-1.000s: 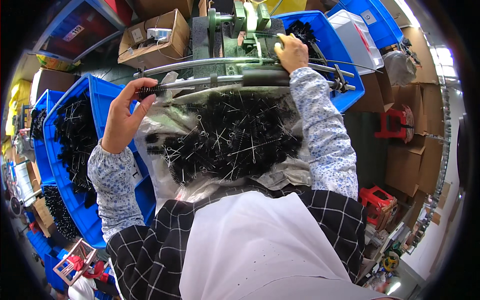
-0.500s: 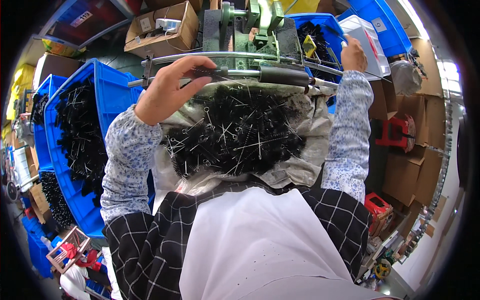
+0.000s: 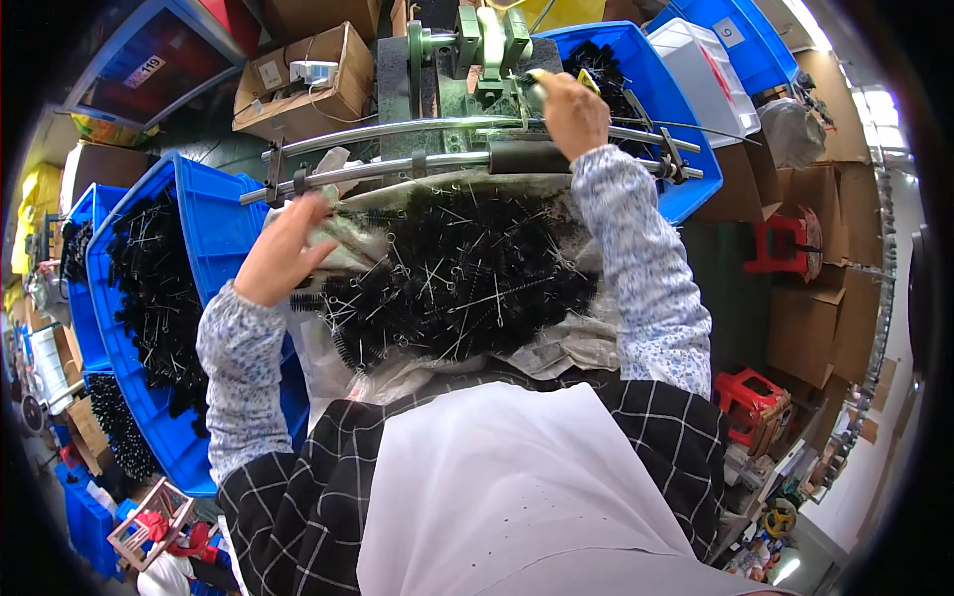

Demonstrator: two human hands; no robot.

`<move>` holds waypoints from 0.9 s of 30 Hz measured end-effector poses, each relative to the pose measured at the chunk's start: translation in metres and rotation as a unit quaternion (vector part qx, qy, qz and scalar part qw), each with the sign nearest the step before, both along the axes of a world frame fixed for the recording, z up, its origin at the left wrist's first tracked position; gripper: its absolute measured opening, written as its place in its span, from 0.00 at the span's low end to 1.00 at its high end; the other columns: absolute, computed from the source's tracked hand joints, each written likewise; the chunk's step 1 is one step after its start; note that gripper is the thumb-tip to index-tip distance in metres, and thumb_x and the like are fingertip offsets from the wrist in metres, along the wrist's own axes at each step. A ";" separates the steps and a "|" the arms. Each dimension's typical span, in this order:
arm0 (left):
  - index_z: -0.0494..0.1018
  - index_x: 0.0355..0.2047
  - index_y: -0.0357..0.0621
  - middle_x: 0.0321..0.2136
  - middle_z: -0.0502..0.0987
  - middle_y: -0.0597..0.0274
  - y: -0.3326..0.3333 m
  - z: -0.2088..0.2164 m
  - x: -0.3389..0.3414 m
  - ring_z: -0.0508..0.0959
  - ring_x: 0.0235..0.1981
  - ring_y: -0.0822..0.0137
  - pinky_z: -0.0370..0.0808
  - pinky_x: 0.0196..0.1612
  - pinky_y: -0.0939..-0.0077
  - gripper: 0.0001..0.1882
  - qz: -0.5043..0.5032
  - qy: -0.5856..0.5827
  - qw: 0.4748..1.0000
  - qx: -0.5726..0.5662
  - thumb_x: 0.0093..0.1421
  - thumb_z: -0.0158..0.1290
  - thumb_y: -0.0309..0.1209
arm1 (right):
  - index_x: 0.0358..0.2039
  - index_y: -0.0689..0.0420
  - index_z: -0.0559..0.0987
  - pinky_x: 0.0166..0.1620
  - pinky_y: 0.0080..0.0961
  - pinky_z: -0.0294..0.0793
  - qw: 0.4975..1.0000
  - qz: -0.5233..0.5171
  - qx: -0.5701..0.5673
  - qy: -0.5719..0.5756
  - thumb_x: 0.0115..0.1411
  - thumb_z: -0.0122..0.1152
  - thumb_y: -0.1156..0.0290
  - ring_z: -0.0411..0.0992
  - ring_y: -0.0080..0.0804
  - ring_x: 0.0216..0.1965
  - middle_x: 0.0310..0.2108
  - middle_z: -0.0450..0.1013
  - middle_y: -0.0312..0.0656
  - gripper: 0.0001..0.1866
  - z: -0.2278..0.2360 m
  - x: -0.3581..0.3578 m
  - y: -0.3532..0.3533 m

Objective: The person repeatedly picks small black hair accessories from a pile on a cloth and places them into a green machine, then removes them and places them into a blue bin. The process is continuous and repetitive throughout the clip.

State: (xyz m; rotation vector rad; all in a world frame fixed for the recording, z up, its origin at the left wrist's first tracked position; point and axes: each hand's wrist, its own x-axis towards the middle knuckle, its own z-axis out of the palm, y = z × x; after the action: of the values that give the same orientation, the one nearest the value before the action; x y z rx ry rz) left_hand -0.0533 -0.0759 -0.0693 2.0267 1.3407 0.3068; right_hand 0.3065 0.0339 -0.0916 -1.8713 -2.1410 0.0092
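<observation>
Right hand (image 3: 578, 114): fingers bent at machine (image 3: 466, 45); I cannot tell grip; its turning could pinch.
Left hand (image 3: 280, 253): open; careless sweep could snag brushes (image 3: 457, 273).

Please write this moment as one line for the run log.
Left hand: open, blurred, by sheet | Right hand: at machine, hold unclear | Brushes: heaped on sheet | Large left bin: more brushes

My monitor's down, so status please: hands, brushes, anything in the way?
Left hand: blurred, open, nothing visible in it. Right hand: at machine, grip unclear. Brushes: heaped on sheet. Rails cross between brushes and machine.
</observation>
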 end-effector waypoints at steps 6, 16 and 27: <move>0.66 0.37 0.39 0.32 0.72 0.49 -0.029 -0.054 -0.052 0.73 0.38 0.53 0.69 0.41 0.65 0.20 0.055 0.114 0.977 -0.172 0.43 0.60 0.27 | 0.40 0.47 0.77 0.39 0.33 0.72 0.995 -0.026 0.043 -0.082 0.56 0.51 0.67 0.73 0.37 0.35 0.30 0.74 0.39 0.12 -0.021 0.012 0.022; 0.66 0.34 0.39 0.32 0.72 0.49 -0.035 -0.064 -0.051 0.73 0.36 0.51 0.70 0.40 0.64 0.17 0.035 0.129 0.988 -0.084 0.42 0.57 0.23 | 0.40 0.47 0.78 0.42 0.33 0.69 0.998 0.011 0.062 -0.005 0.55 0.51 0.67 0.73 0.38 0.34 0.32 0.75 0.39 0.12 -0.033 0.018 0.031; 0.68 0.31 0.38 0.29 0.71 0.51 -0.019 -0.030 -0.049 0.72 0.30 0.55 0.70 0.36 0.66 0.12 0.044 0.106 0.993 -0.028 0.44 0.54 0.22 | 0.44 0.48 0.75 0.45 0.35 0.63 0.992 -0.014 0.079 -0.093 0.52 0.56 0.57 0.66 0.36 0.42 0.39 0.71 0.37 0.19 -0.026 0.022 0.031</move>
State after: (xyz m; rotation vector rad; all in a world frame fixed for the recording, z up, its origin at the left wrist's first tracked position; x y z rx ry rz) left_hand -0.1023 -0.0950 -0.0991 2.0002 1.5536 0.0921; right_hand 0.3290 0.0648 -0.1173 -1.8742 -2.1621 -0.3422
